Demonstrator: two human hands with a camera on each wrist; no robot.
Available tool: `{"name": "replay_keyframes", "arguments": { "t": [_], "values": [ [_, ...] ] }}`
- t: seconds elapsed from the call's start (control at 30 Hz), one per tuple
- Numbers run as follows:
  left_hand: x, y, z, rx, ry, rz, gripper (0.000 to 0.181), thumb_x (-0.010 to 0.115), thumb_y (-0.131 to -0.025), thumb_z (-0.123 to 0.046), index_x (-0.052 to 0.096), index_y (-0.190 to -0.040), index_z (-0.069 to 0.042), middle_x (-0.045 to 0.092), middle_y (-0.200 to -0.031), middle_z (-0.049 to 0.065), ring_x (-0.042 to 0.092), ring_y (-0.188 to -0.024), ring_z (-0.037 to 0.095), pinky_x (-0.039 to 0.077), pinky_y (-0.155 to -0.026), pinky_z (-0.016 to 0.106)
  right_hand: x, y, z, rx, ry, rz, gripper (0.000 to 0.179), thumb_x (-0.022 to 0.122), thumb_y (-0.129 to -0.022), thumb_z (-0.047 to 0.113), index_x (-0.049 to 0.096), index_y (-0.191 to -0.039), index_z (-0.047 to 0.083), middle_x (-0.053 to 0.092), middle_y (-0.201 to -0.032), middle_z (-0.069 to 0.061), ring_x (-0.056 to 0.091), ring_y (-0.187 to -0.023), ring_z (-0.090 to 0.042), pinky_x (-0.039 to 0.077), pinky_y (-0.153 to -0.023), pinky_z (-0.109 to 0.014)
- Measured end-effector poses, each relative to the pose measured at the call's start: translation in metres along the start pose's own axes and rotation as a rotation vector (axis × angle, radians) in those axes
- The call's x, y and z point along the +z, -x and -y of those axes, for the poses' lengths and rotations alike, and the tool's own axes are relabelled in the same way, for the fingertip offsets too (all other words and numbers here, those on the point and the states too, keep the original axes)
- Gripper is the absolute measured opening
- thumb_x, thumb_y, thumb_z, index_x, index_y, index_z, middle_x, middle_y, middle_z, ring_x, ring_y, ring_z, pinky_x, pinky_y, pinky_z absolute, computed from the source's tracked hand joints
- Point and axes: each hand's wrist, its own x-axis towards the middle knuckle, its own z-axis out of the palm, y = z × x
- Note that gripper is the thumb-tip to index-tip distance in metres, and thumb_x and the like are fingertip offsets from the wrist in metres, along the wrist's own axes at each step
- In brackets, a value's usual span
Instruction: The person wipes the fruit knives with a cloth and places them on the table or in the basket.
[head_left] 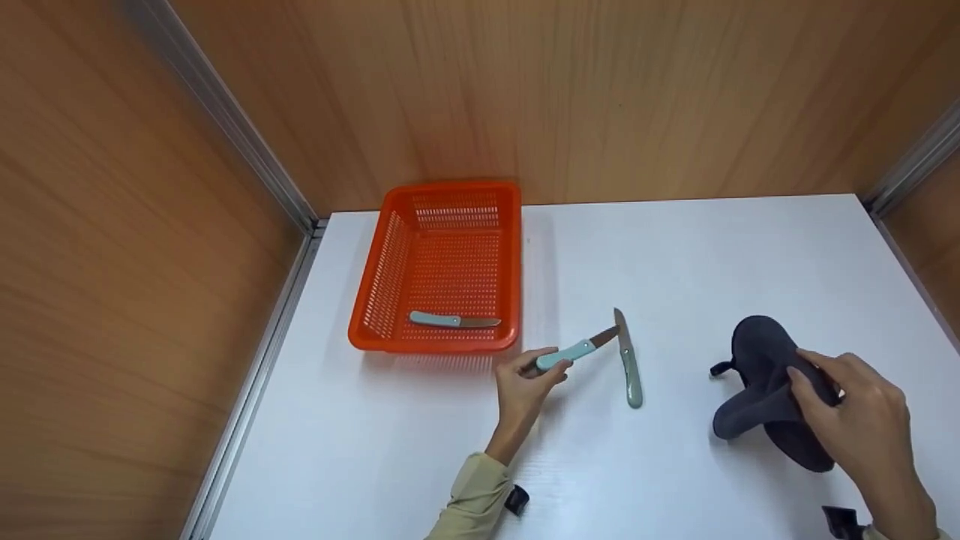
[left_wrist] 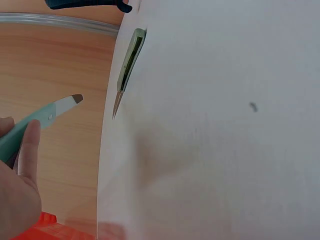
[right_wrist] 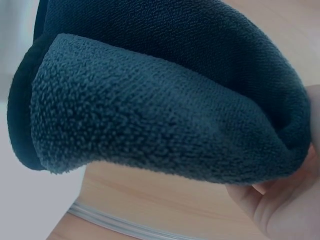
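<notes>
My left hand point(head_left: 521, 394) pinches a small knife by its turquoise handle point(head_left: 564, 355) above the white table. Its blade points right, and the tip overlaps a second knife point(head_left: 630, 367) with a green handle in the head view. That green knife lies on the table; the left wrist view also shows the green handle point(left_wrist: 131, 59). On the right, my right hand point(head_left: 862, 420) grips a folded dark cloth point(head_left: 761, 375) between thumb and fingers. Up close in the right wrist view, the cloth point(right_wrist: 135, 110) has a fuzzy face and a bound edge.
An orange-red perforated basket point(head_left: 511, 262) stands at the back left of the table, close to the wooden wall point(head_left: 600, 97). Inside it, near the front rim, lies a knife point(head_left: 435, 319) with a light blue handle. Wooden panels also border the table's left and right sides.
</notes>
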Motion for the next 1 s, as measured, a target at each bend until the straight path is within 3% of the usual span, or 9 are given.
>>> {"name": "replay_keyframes", "arguments": {
  "t": [0.1,0.2,0.37,0.53,0.63,0.73,0.9,1.0],
  "values": [
    [0.0,0.008,-0.019,0.042,0.031,0.065,0.025,0.074,-0.076,0.006,0.068,-0.1,0.011,0.068,-0.091,0.024,0.07,-0.075,0.028,0.059,-0.067,0.037,0.0,-0.001,0.004,-0.03,-0.012,-0.01,0.022,0.073,-0.071,-0.007,0.071,-0.093,-0.008,0.059,-0.069,-0.014,0.036,-0.053,-0.003,0.026,-0.041,-0.008],
    [-0.001,0.016,-0.038,0.062,0.039,0.148,0.025,0.072,-0.077,0.008,0.066,-0.101,0.013,0.068,-0.093,0.025,0.07,-0.076,0.03,0.059,-0.068,0.038,0.001,-0.002,0.009,-0.067,-0.035,-0.023,0.022,0.073,-0.07,-0.008,0.071,-0.092,-0.008,0.058,-0.068,-0.013,0.036,-0.053,-0.002,0.027,-0.042,-0.008],
    [-0.005,0.026,-0.053,0.054,0.078,0.253,0.027,0.071,-0.079,0.007,0.064,-0.103,0.016,0.065,-0.096,0.026,0.066,-0.081,0.045,0.059,-0.07,0.041,-0.001,-0.006,0.021,-0.111,-0.064,-0.025,0.024,0.074,-0.069,-0.008,0.071,-0.093,-0.008,0.056,-0.067,-0.01,0.035,-0.052,-0.001,0.028,-0.041,-0.008],
    [-0.008,0.032,-0.064,0.109,0.087,0.324,0.025,0.071,-0.079,0.007,0.064,-0.101,0.017,0.06,-0.095,0.031,0.069,-0.079,0.033,0.059,-0.068,0.042,-0.005,-0.009,0.037,-0.144,-0.088,-0.028,0.026,0.074,-0.068,-0.008,0.071,-0.093,-0.007,0.056,-0.067,-0.007,0.036,-0.054,0.001,0.029,-0.042,-0.008],
    [-0.009,0.035,-0.067,0.122,0.077,0.341,0.024,0.071,-0.08,0.006,0.065,-0.101,0.015,0.062,-0.095,0.028,0.069,-0.078,0.026,0.059,-0.068,0.041,-0.007,-0.01,0.048,-0.165,-0.114,-0.032,0.026,0.074,-0.067,-0.008,0.071,-0.093,-0.006,0.056,-0.069,-0.006,0.036,-0.055,0.003,0.03,-0.043,-0.008],
    [-0.01,0.037,-0.061,0.095,0.073,0.335,0.025,0.072,-0.079,0.005,0.066,-0.102,0.012,0.065,-0.095,0.022,0.07,-0.077,0.026,0.059,-0.067,0.041,-0.009,-0.01,0.06,-0.185,-0.143,-0.012,0.027,0.074,-0.067,-0.008,0.072,-0.094,-0.005,0.057,-0.071,-0.005,0.038,-0.056,0.002,0.032,-0.044,-0.008],
    [-0.01,0.04,-0.048,0.043,0.073,0.314,0.026,0.075,-0.077,0.002,0.069,-0.102,0.007,0.068,-0.095,0.019,0.07,-0.076,0.031,0.059,-0.066,0.041,-0.005,-0.008,0.083,-0.218,-0.171,0.065,0.029,0.075,-0.068,-0.007,0.072,-0.096,-0.002,0.057,-0.075,0.0,0.043,-0.057,-0.002,0.035,-0.043,-0.008],
    [-0.008,0.042,-0.047,0.057,0.074,0.323,0.027,0.077,-0.076,-0.001,0.069,-0.102,0.006,0.068,-0.095,0.02,0.07,-0.075,0.031,0.059,-0.067,0.041,0.001,-0.005,0.097,-0.235,-0.196,0.116,0.028,0.075,-0.069,-0.007,0.073,-0.096,-0.001,0.057,-0.076,0.003,0.044,-0.056,-0.003,0.035,-0.042,-0.009]
  ]
}}
